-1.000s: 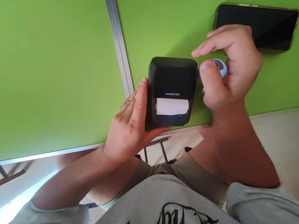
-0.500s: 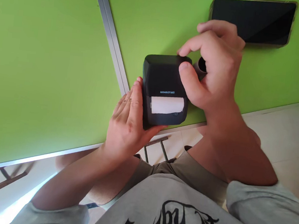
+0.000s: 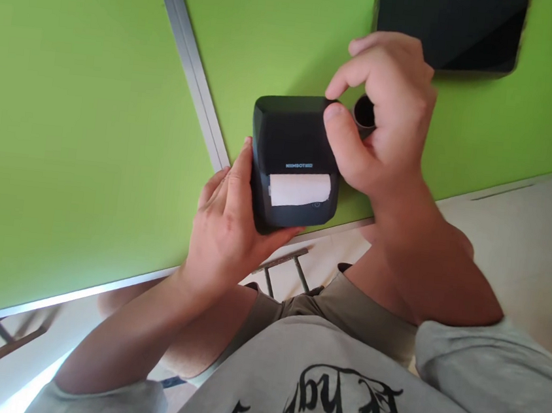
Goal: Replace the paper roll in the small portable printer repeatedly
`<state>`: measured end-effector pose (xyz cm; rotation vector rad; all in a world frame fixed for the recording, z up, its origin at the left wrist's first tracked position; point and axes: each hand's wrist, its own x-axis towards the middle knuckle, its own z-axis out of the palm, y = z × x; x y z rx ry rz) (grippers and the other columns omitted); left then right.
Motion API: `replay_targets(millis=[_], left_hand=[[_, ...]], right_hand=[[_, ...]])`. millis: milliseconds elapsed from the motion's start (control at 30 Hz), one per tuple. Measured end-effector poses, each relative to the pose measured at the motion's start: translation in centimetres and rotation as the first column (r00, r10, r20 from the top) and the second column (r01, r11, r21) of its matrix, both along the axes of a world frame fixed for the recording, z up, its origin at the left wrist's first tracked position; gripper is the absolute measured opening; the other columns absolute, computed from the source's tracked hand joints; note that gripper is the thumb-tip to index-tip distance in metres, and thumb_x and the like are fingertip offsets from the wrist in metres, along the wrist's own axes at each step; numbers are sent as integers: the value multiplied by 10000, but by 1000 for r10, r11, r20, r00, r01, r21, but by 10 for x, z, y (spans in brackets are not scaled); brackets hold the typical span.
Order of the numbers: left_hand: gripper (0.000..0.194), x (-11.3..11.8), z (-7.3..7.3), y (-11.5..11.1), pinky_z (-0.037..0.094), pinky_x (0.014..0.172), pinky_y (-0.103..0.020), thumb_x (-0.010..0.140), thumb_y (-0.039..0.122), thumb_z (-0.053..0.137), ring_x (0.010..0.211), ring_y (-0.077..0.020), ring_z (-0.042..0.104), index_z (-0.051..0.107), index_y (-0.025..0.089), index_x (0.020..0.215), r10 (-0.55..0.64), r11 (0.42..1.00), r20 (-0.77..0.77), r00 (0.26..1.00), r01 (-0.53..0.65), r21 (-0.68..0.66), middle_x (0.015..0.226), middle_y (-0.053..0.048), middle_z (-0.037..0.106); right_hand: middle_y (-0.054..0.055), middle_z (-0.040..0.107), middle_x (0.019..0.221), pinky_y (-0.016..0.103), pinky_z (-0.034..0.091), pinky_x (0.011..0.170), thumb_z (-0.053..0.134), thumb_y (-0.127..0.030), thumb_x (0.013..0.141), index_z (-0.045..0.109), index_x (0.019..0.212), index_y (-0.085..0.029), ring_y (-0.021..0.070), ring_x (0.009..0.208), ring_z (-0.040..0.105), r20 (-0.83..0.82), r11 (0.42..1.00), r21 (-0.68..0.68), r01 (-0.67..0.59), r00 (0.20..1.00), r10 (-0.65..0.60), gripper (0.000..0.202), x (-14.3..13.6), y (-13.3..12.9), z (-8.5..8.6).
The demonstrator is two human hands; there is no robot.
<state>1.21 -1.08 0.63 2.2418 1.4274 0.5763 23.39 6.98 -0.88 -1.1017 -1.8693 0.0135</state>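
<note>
A black label printer [image 3: 294, 133] marked NIIMBOT is held in both hands over the green table. A white paper label strip [image 3: 300, 190] curls out of the slot on its upper face. My left hand [image 3: 225, 221] wraps its left side, fingers along the edge and thumb across the near end. At the far right corner, the thumb and forefinger of my right hand [image 3: 389, 113] pinch the casing, while the other fingers curl free of it. Partly behind that hand is a dark hollow round object [image 3: 363, 112], its kind unclear.
A smartphone [image 3: 452, 31] with a dark screen lies at the far right of the green table [image 3: 69, 112]. A grey metal strip [image 3: 190, 59] crosses the tabletop. The table's near edge [image 3: 74, 290] runs just in front of my lap.
The whole view has shifted, so the printer, hands and phone appear slightly further left. Both hands keep the same hold on the printer.
</note>
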Motion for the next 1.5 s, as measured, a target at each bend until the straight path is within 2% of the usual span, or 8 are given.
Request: replay_targets(millis=[200, 533, 667, 833, 1000, 1200, 1333, 1500], left_hand=[[1072, -6, 1, 6, 478, 1193, -537, 822, 754, 756, 1378, -401, 626, 289, 254, 1647, -7, 999, -17, 1000, 7, -34, 1565, -169, 581], [1128, -1, -9, 6, 456, 1181, -502, 839, 873, 606, 1436, -399, 578, 290, 171, 1664, 15, 995, -45, 999, -10, 100, 1567, -225, 566], [1142, -3, -6, 8, 400, 1232, -533, 811, 871, 648, 1517, -412, 486, 290, 215, 1675, 13, 999, -60, 998, -10, 50, 1642, -201, 487], [1142, -7, -4, 11, 411, 1231, -539, 808, 883, 644, 1524, -411, 483, 313, 214, 1672, 14, 998, -91, 996, -9, 56, 1669, -185, 457], [1120, -10, -6, 13, 402, 1250, -528, 799, 912, 621, 1542, -381, 470, 282, 303, 1676, -7, 999, -100, 995, 11, 46, 1715, -78, 406], [1084, -6, -4, 13, 443, 1200, -545, 826, 866, 642, 1470, -400, 554, 380, 196, 1637, 1, 996, -91, 996, 6, 85, 1601, -192, 544], [1077, -5, -5, 13, 446, 1178, -537, 807, 874, 656, 1471, -400, 551, 406, 225, 1631, 10, 996, -93, 996, -2, 84, 1597, -185, 550], [1096, -4, -5, 12, 410, 1193, -517, 807, 891, 632, 1483, -407, 534, 424, 194, 1627, 14, 997, -84, 996, -8, 71, 1618, -198, 521]], right_hand=[[52, 668, 902, 494, 494, 966, 437, -395, 974, 564, 914, -272, 288, 1132, 668, 62, 999, -46, 27, 998, -24, 187, 1, 0, -1], [51, 657, 871, 514, 503, 969, 457, -363, 962, 571, 882, -267, 284, 1007, 678, 10, 996, -94, 1, 1000, 0, 170, -2, -2, 2], [63, 624, 893, 516, 492, 1001, 455, -374, 982, 587, 916, -278, 289, 1030, 642, 34, 992, -124, -12, 999, 17, 176, 1, -1, 0], [58, 636, 889, 505, 506, 939, 447, -399, 980, 595, 905, -264, 275, 995, 656, 63, 994, -104, 24, 998, -18, 215, 1, -1, 0], [56, 629, 899, 509, 497, 907, 470, -462, 1000, 585, 916, -273, 285, 1003, 652, 88, 993, -114, 39, 996, -29, 237, 1, -1, -1], [65, 605, 879, 501, 476, 893, 413, -542, 1018, 586, 904, -274, 274, 925, 603, 91, 988, -138, 68, 994, -55, 338, -2, 0, -3], [58, 595, 822, 474, 452, 821, 349, -551, 1023, 575, 864, -258, 261, 856, 605, 73, 997, -53, 62, 996, -58, 403, -4, 1, -2], [64, 596, 811, 469, 473, 821, 343, -500, 998, 584, 852, -267, 257, 843, 600, 110, 989, -94, 115, 988, -104, 365, -5, 0, 1]])
